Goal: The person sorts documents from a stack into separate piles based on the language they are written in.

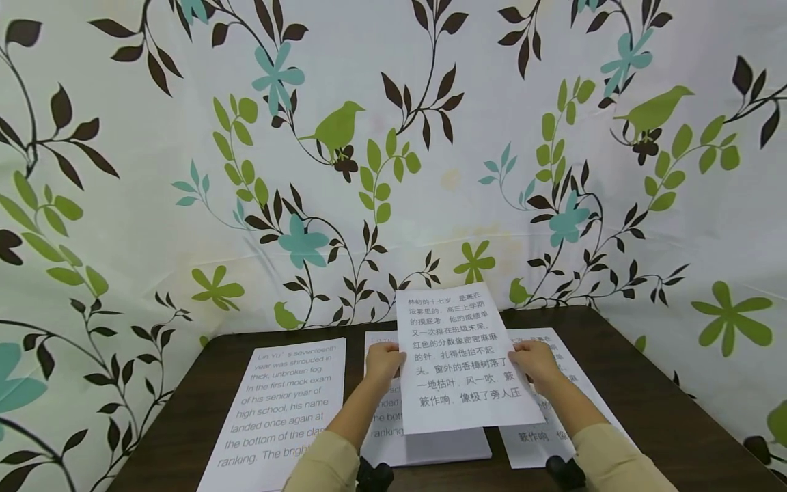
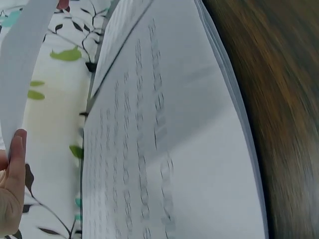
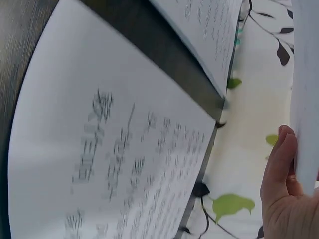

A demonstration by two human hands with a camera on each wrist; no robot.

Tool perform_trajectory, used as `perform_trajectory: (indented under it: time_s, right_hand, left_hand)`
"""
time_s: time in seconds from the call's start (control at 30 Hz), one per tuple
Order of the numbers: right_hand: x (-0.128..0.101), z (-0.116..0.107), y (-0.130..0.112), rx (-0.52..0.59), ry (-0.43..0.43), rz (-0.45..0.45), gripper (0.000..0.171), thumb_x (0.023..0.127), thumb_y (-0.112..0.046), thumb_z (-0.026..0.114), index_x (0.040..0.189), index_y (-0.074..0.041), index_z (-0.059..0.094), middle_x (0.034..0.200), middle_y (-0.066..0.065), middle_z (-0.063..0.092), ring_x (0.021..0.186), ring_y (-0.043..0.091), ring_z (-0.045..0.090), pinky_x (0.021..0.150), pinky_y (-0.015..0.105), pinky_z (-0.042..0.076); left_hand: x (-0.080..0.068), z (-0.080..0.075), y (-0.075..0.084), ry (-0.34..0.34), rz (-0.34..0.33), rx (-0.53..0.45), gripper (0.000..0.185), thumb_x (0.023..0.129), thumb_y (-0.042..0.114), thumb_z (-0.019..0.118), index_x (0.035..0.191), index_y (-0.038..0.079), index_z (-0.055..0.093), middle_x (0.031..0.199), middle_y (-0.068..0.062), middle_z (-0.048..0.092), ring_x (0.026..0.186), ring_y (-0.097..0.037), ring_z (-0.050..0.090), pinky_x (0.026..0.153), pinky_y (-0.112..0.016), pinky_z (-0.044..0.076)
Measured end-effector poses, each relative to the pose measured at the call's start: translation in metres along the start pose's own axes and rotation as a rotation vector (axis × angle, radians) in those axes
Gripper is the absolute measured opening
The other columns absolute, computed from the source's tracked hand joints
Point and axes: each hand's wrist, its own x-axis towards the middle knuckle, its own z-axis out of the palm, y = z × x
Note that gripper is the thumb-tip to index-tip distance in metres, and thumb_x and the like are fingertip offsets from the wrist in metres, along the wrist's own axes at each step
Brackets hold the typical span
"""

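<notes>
A white sheet of paper printed with Chinese text is held up over the middle of the table, its face towards the head camera. My left hand pinches its left edge and my right hand pinches its right edge. Beneath it lies a stack of paper with English text on top, partly covered by the raised sheet. In the left wrist view the stack shows several layered edges. The left thumb and fingers grip the raised sheet's edge, as do the right fingers in the right wrist view.
To the left lies paper with English text. On the right is paper with Chinese text, partly behind my right arm. All rest on a dark brown wooden table. Behind it hangs a cloth patterned with leaves and birds.
</notes>
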Motion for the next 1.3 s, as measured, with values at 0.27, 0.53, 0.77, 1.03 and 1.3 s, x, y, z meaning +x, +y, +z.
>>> perform_trajectory:
  time_s: [0.27,0.53,0.77,1.03,1.3]
  right_hand:
    - [0.006,-0.028,0.005,-0.092,0.024,0.0,0.033,0.086,-0.007,0.046,0.113,0.012,0.045,0.1,0.023,0.05,0.076,0.024,0.053,0.057,0.026,0.045]
    - [0.012,-0.048,0.019,-0.121,0.025,-0.002,0.038,0.086,-0.008,0.046,0.117,0.014,0.041,0.105,0.027,0.046,0.082,0.029,0.051,0.067,0.038,0.045]
    - [0.015,-0.068,0.029,-0.157,0.044,-0.012,0.034,0.086,-0.009,0.046,0.113,0.013,0.044,0.099,0.025,0.049,0.077,0.027,0.052,0.063,0.038,0.044]
    - [0.016,-0.093,0.04,-0.183,0.028,-0.013,0.038,0.085,-0.011,0.047,0.112,0.016,0.042,0.095,0.025,0.049,0.073,0.025,0.052,0.058,0.032,0.046]
    - [0.024,-0.116,0.067,-0.193,0.036,0.005,0.041,0.086,-0.014,0.047,0.113,0.016,0.039,0.094,0.024,0.05,0.073,0.025,0.052,0.058,0.033,0.045]
  left_hand:
    - [-0.005,0.027,0.012,-0.019,0.009,-0.048,0.024,0.077,-0.001,0.055,0.1,-0.008,0.058,0.08,-0.009,0.057,0.067,-0.016,0.059,0.057,-0.024,0.049]
    - [-0.009,0.047,0.016,-0.008,0.017,-0.049,0.025,0.076,-0.001,0.056,0.1,-0.007,0.058,0.08,-0.009,0.056,0.067,-0.016,0.057,0.055,-0.024,0.049]
    - [-0.014,0.067,0.017,-0.014,0.003,-0.071,0.023,0.075,-0.001,0.056,0.097,-0.005,0.06,0.077,-0.007,0.056,0.065,-0.015,0.055,0.053,-0.023,0.047]
    - [-0.024,0.09,0.026,-0.013,0.004,-0.046,0.018,0.075,0.001,0.056,0.092,-0.001,0.062,0.073,-0.004,0.054,0.061,-0.013,0.052,0.051,-0.024,0.045]
    - [-0.032,0.12,0.022,0.026,0.04,-0.061,0.012,0.072,-0.001,0.057,0.082,0.001,0.064,0.071,-0.003,0.054,0.062,-0.014,0.052,0.052,-0.026,0.045]
